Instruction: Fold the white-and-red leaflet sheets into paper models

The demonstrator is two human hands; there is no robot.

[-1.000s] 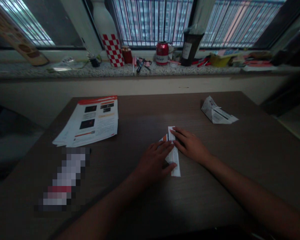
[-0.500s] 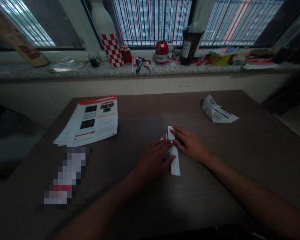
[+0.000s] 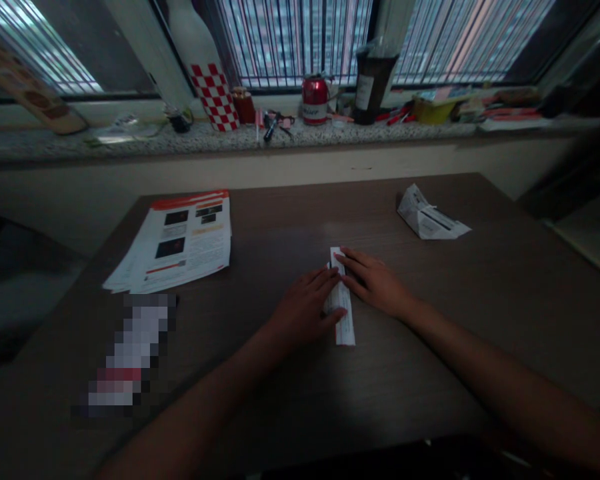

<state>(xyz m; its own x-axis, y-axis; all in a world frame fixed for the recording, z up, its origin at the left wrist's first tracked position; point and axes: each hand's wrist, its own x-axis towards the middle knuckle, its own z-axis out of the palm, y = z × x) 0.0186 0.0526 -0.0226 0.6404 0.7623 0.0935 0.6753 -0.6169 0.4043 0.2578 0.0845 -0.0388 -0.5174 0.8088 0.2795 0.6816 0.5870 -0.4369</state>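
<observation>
A folded paper strip [image 3: 346,327], white with small print, lies lengthwise on the table in front of me. My left hand [image 3: 307,298] rests over its left side, fingers stretched across the paper and thumb apart, lower down on the strip. From the right, my right hand [image 3: 375,280] touches the strip's upper part with outstretched fingers, the index fingertip near the far end. Both hands press flat rather than grip. The middle and left edge of the strip are partly hidden under my left fingers.
Printed sheets [image 3: 195,247] lie stacked at the left, above a pixelated object [image 3: 135,340]. A folded paper piece [image 3: 430,217] stands at the far right of the table [image 3: 280,220]. Along the windowsill are a checkered vase [image 3: 215,97], a red can [image 3: 315,100] and a dark cup [image 3: 373,90].
The orange-marked flap that stuck out left of the strip now barely shows. Both hands keep nearly the same places on the paper. The whole view has shifted slightly.
</observation>
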